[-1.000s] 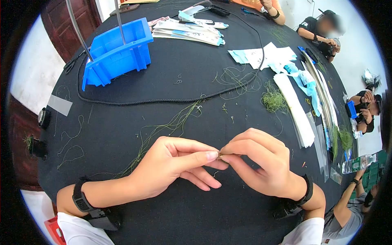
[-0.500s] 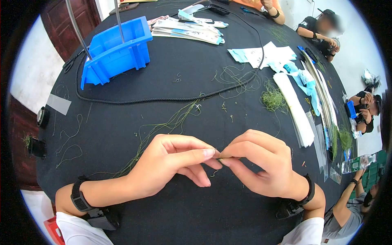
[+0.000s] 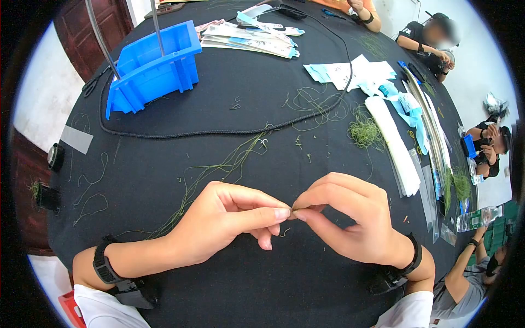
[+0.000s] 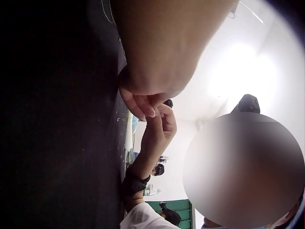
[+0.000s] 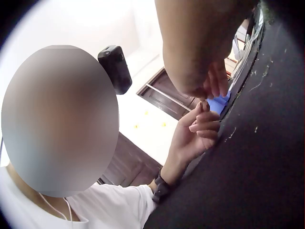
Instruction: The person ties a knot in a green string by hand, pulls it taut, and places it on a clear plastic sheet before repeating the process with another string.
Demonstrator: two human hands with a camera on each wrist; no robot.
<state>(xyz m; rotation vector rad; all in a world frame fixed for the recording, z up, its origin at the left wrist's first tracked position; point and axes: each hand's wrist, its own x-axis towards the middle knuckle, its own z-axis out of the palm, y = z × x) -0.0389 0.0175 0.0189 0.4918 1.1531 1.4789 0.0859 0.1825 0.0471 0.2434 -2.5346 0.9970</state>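
Observation:
In the head view the left hand (image 3: 232, 221) and the right hand (image 3: 350, 216) meet fingertip to fingertip above the black table. Between them both pinch something tiny and brownish, too small to make out. Thumb and forefinger of each hand press together, and the left hand's lower fingers hang beneath. Long green strands (image 3: 219, 169) lie on the cloth beyond the left wrist. The wrist views show the left hand (image 4: 152, 86) and the right hand (image 4: 159, 131) joined at the tips; the small thing is hidden there.
A blue bin (image 3: 158, 65), a black cord (image 3: 208, 133), paper packets (image 3: 249, 41) and a green tangle (image 3: 365, 131) lie beyond the hands. White strips (image 3: 395, 147), long clear sleeves and a bottle (image 3: 478, 218) are at the right. Other people sit around the table.
The fingertips have shifted slightly against each other, and the left hand's lower fingers have drawn in. Both hands stay in nearly the same place.

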